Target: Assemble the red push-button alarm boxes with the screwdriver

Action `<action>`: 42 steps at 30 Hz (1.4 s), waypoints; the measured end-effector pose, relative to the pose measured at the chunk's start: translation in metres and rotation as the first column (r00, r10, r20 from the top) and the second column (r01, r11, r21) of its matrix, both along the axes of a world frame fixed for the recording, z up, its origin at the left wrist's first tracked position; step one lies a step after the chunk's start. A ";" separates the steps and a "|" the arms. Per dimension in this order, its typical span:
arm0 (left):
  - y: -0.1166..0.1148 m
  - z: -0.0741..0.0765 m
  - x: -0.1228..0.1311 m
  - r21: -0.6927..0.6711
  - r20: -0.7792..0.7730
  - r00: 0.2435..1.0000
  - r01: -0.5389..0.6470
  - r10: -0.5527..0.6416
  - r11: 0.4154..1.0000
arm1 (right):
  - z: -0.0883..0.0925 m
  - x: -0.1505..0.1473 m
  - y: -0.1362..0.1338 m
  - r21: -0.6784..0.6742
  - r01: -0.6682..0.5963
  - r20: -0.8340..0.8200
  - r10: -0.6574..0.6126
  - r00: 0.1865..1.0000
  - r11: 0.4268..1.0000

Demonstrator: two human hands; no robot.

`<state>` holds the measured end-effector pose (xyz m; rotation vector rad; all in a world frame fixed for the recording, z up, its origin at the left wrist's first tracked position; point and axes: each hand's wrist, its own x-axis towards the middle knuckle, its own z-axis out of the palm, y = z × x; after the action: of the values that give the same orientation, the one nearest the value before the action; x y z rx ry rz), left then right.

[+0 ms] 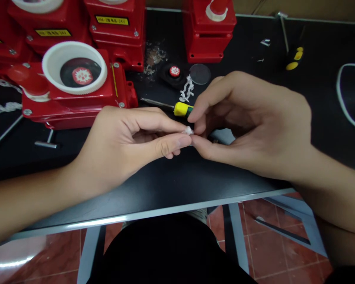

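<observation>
My left hand (126,142) and my right hand (251,122) meet above the black table (165,185). Both pinch a small white scrap (188,130) between thumb and fingertips. The scrap looks like crumpled tape or thread; I cannot make out more. Just behind my fingers lies a screwdriver with a yellow handle (181,109), its tip pointing left.
Several red boxes stand at the back; the nearest red box (76,86) has a white ring on top. A twisted white strip (187,90), a clear disc (200,73) and a small red-centred part (174,71) lie behind. A second screwdriver (292,55) lies far right.
</observation>
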<state>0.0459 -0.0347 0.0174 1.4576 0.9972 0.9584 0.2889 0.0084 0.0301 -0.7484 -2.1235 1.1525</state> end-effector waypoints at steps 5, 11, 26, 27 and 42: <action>-0.001 0.001 0.000 -0.005 -0.057 0.998 -0.020 0.020 1.000 | 0.001 0.002 0.001 0.028 -0.086 -0.003 0.086 0.996 0.996; -0.004 -0.002 0.001 0.012 -0.006 1.000 0.007 -0.007 1.000 | 0.005 0.004 0.006 0.062 -0.103 -0.006 0.104 0.995 0.993; -0.007 -0.002 -0.001 0.006 -0.043 0.999 0.003 -0.003 1.000 | 0.007 0.005 0.004 0.465 -0.076 0.231 -0.038 0.972 0.882; -0.007 -0.003 -0.001 -0.002 -0.025 1.000 0.007 -0.007 1.000 | 0.007 0.006 0.005 0.537 -0.097 0.239 -0.041 0.970 0.838; -0.008 -0.001 -0.001 -0.050 -0.033 0.999 -0.006 0.004 0.999 | 0.009 0.007 0.002 0.425 -0.145 0.236 0.045 0.971 0.893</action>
<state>0.0453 -0.0426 0.0166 1.4342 1.0427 0.9095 0.2956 0.0103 0.0388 -0.5828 -2.5090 0.6083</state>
